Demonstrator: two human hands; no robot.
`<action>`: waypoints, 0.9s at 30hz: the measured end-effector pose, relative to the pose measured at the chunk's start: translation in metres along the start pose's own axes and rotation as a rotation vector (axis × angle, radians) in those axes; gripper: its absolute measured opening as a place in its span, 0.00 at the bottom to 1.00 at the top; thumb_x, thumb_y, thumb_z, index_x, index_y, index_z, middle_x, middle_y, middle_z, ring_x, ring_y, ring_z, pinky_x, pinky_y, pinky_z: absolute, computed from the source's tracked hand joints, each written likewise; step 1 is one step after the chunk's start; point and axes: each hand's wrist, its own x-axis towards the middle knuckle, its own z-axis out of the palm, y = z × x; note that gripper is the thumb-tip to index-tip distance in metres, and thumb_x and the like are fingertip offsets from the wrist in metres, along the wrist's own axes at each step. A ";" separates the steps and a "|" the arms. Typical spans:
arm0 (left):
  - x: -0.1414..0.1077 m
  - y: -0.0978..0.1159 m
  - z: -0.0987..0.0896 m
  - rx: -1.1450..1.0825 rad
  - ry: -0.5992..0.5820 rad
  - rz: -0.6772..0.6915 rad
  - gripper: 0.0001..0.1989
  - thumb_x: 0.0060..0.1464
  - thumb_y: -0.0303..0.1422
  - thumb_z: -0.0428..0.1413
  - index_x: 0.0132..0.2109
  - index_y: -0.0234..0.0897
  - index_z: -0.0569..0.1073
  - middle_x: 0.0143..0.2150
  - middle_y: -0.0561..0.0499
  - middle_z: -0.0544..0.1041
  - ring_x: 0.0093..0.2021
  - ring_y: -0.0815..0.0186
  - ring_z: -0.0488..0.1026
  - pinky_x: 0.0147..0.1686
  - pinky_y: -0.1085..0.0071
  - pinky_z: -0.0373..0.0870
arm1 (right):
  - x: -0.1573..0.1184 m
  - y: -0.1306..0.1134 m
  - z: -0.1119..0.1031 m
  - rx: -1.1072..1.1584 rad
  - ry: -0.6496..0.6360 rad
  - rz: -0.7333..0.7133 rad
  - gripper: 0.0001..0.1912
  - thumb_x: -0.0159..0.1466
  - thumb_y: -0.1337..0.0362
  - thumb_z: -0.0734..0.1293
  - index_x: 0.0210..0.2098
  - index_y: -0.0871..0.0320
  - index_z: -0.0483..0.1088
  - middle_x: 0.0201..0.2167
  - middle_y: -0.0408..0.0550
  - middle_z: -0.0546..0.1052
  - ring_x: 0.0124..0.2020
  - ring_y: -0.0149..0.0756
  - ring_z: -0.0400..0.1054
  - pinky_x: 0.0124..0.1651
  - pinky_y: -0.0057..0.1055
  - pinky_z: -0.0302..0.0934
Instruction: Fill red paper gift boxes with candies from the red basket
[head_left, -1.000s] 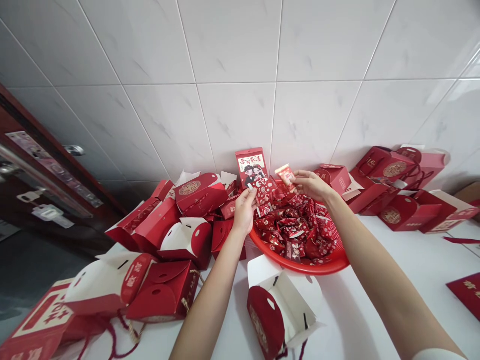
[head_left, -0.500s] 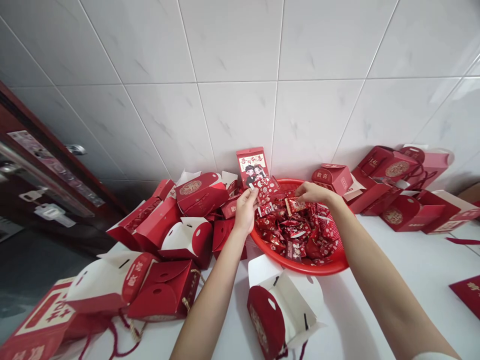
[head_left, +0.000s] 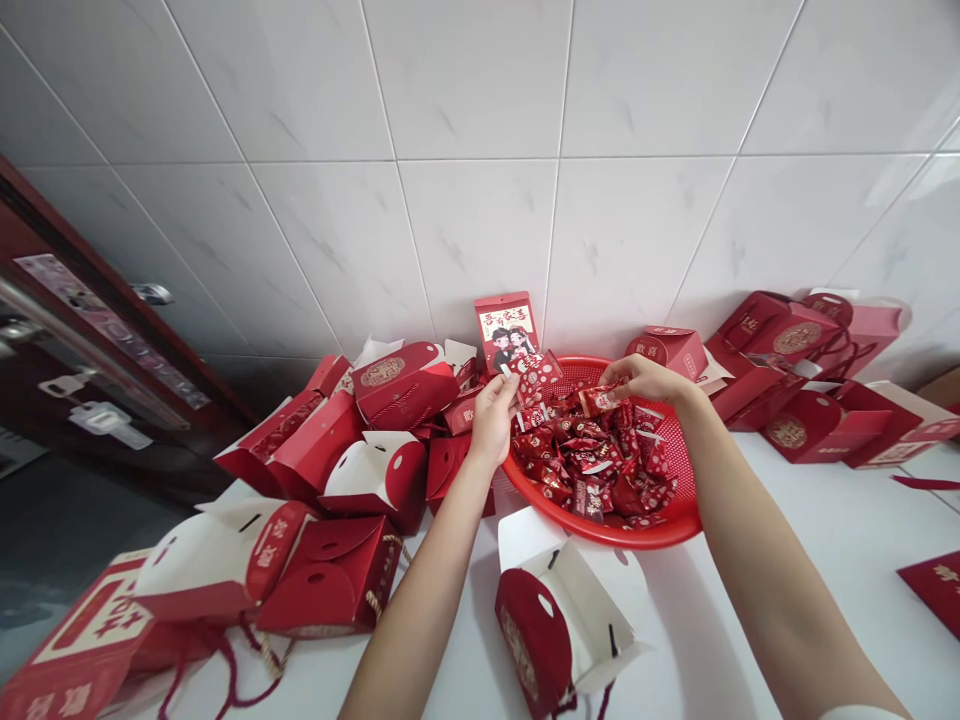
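- Packet, spotted (head_left: 540, 378): beside left hand (head_left: 495, 415), left edge pinched between fingertips.
- Sachet, paler (head_left: 596, 401): below right hand (head_left: 646, 378) (over red basket (head_left: 626, 538)), apparently pinched at one end.

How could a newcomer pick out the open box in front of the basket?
On the white table, find the red basket of wrapped packets. In front of it, nearer the viewer, sits the open box, red outside, white inside. Unlike the boxes clustered left and right, it lies between the forearms.
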 end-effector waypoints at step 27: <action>0.000 -0.001 0.001 -0.007 -0.002 0.014 0.17 0.49 0.38 0.69 0.25 0.37 0.69 0.23 0.59 0.66 0.27 0.71 0.69 0.47 0.66 0.77 | 0.041 -0.031 0.060 -0.220 0.019 -0.046 0.06 0.66 0.63 0.70 0.39 0.60 0.77 0.43 0.49 0.82 0.46 0.39 0.75 0.54 0.41 0.67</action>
